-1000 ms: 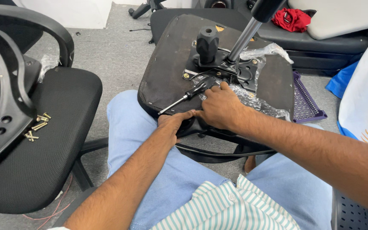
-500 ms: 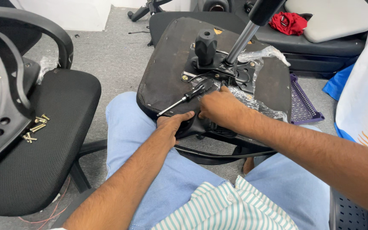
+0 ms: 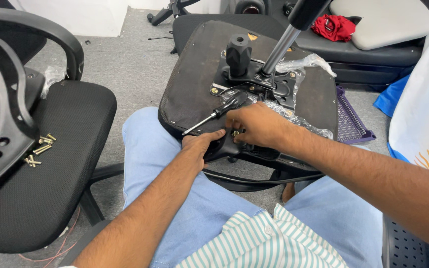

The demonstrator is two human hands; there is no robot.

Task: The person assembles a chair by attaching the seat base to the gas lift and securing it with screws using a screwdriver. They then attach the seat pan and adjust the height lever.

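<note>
An upturned black chair seat (image 3: 194, 84) rests on my lap, its metal tilt mechanism (image 3: 254, 79) and gas cylinder (image 3: 281, 47) pointing up. My left hand (image 3: 202, 146) grips the black armrest bracket (image 3: 229, 149) at the seat's near edge. My right hand (image 3: 256, 126) pinches a brass-coloured bolt (image 3: 235, 133) at that bracket. A black-handled screwdriver (image 3: 217, 113) lies on the seat just above my right hand, not held.
A second black office chair (image 3: 50, 164) stands to my left with several loose bolts (image 3: 38, 149) on its cushion and a backrest frame (image 3: 6, 119) lying across it. A purple tray (image 3: 351, 121), a red cloth (image 3: 333, 27) and more chair parts sit beyond.
My right hand has shifted slightly down toward the bracket at the seat edge. My left hand has stayed on the bracket.
</note>
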